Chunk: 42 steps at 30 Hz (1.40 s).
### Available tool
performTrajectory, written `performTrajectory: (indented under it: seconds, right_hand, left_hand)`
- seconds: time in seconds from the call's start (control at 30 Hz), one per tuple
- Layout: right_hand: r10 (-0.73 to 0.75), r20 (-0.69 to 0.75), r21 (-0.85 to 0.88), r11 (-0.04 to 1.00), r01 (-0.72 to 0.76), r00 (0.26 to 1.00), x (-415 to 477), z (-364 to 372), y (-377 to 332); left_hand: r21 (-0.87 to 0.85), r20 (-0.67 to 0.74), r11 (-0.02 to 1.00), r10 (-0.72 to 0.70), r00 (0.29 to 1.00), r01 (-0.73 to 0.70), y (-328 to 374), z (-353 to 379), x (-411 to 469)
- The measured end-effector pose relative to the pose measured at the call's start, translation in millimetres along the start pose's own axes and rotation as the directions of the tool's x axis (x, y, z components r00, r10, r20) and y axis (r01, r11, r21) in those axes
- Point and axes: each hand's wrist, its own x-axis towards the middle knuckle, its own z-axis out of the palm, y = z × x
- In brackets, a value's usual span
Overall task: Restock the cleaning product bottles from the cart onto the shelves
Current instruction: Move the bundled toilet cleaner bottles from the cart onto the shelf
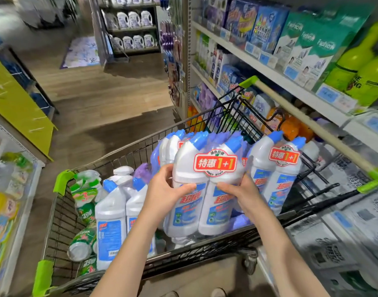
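A twin pack of toilet-cleaner bottles (207, 211) is held up over the middle of the wire cart (61, 219), its base just above the near rim. The two bottles are glossy white plastic with bent necks, blue angled caps and blue labels, bound together in clear film. A red and white scalloped sticker reading "1+1" spans both shoulders.

The left hand (168, 189) grips the left bottle at the waist, thumb across the front and fingers curled round the side. The right hand (241, 191) holds the right bottle the same way, thumb on the front.

A second twin pack (276, 174) of the same kind stands just beside it to the right, in the cart's folding seat section. More blue-capped white bottles (111, 228) stand lower in the basket. Shrink-wrapped green-labelled packs (85, 202) lie tumbled against the left wall. The cart is black metal mesh with lime-green plastic corners.

The shelves (258, 63) on the right are pale metal with clear price-tag strips. They carry cardboard boxes and lime-green bottles. The floor is wood-grain plank
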Motion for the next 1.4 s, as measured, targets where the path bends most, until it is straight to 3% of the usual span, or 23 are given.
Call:
performTrajectory:
  seconds: [0.13, 0.3, 0.47, 0.63, 0.9, 1.0, 1.2, 1.27, 1.4]
  right_hand:
    - [-0.102, -0.109, 0.006, 0.995, 0.103, 0.989, -20, -13, -38]
    - [-0.203, -0.309, -0.051, 0.979, 0.198, 0.929, -60, -45, -73]
    - [-0.247, -0.535, -0.161, 0.969, 0.189, 0.808, -91, -86, -88]
    - [-0.282, -0.678, -0.207, 0.959, 0.192, 0.679, -121, -117, -84]
    - [-0.233, -0.758, -0.274, 0.961, 0.028, 0.609, -152, -152, -63]
    - [-0.226, -0.775, -0.317, 0.947, -0.053, 0.59, -155, -161, -51]
    - [-0.137, -0.798, -0.314, 0.926, -0.21, 0.587, -169, -177, -51]
    - [-0.124, -0.791, -0.301, 0.931, -0.204, 0.6, -172, -183, -50]
    - [-0.112, -0.801, -0.286, 0.934, -0.213, 0.588, -177, -193, -38]
  left_hand:
    - [-0.138, 0.126, 0.99, 0.059, 0.99, -0.041, 28, 15, 6]
    - [-0.122, 0.348, 0.992, 0.07, 0.935, -0.029, 39, 60, 21]
    - [-0.053, 0.301, 0.998, -0.014, 0.953, 0.031, 23, 127, 38]
    - [0.026, 0.524, 0.998, 0.038, 0.851, -0.061, 23, 179, 55]
    - [0.106, 0.453, 0.994, -0.019, 0.891, -0.032, 19, 203, 77]
    - [0.236, 0.343, 0.97, -0.031, 0.939, -0.054, 23, 204, 64]
    - [0.395, 0.169, 0.883, 0.203, 0.965, -0.255, 53, 206, 33]
    - [0.446, 0.192, 0.811, 0.325, 0.926, -0.378, 78, 200, 28]
    - [0.538, 0.227, 0.73, 0.356, 0.907, -0.421, 123, 184, 11]
